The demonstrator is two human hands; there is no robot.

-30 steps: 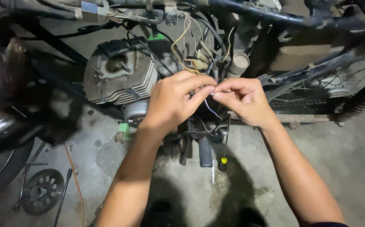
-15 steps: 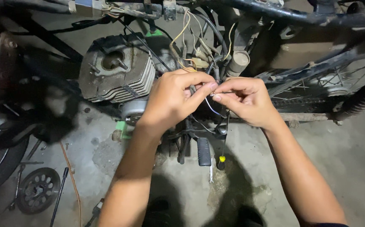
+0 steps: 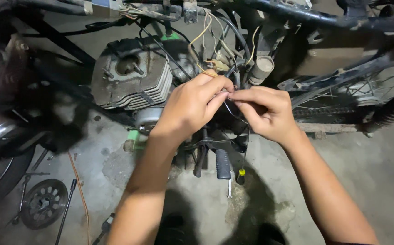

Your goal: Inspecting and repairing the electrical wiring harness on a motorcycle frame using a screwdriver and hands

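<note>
Two bare hands meet fingertip to fingertip in front of the stripped motorcycle: the left hand (image 3: 192, 106) is curled with thumb and forefinger pinched, and the right hand (image 3: 266, 111) pinches back at it, both grasping the thin dark wire (image 3: 231, 110) whose short loop hangs just beneath the point where the fingers touch. Just above the knuckles a tangle of yellow, white and black loom wires (image 3: 215, 54) drops from the black tubular frame rail (image 3: 297, 16) that runs along the top. Beside that tangle, to the right, stands a short grey rubber intake stub (image 3: 262, 69). Left of the left hand sits the grey finned metal engine cylinder (image 3: 131, 75), its open port facing up. Below the hands a black ribbed rubber footpeg (image 3: 223, 164) juts toward the concrete floor (image 3: 369, 177), with a small yellow-tipped screwdriver (image 3: 241, 173) just beside it. Near the floor's lower left corner lie a dark round toothed sprocket (image 3: 44, 203) and a long thin orange wire (image 3: 81, 195), well apart from the hands.
</note>
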